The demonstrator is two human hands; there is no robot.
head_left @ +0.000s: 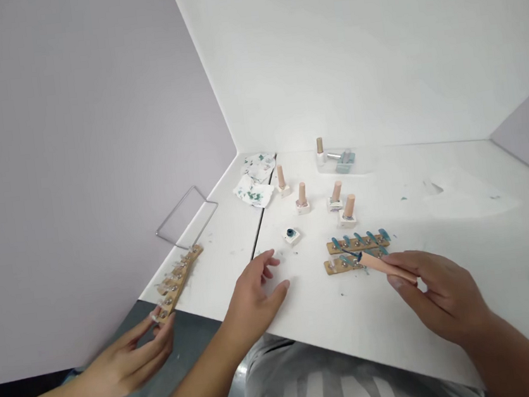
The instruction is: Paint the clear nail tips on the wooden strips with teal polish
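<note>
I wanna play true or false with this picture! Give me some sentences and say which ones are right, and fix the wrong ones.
1. The right hand holds a brush with a peach handle. True.
2. The left hand is squeezing a bottle. False: it holds nothing.
3. Another person's hand holds a wooden strip. True.
4. The square bottle nearest the left hand has its cap on. False: its dark neck is uncovered.
5. The nail tips on the back strip in front of the right hand are red. False: they are teal-blue.
6. Stained white sheets lie left of the clear tray. True.
</note>
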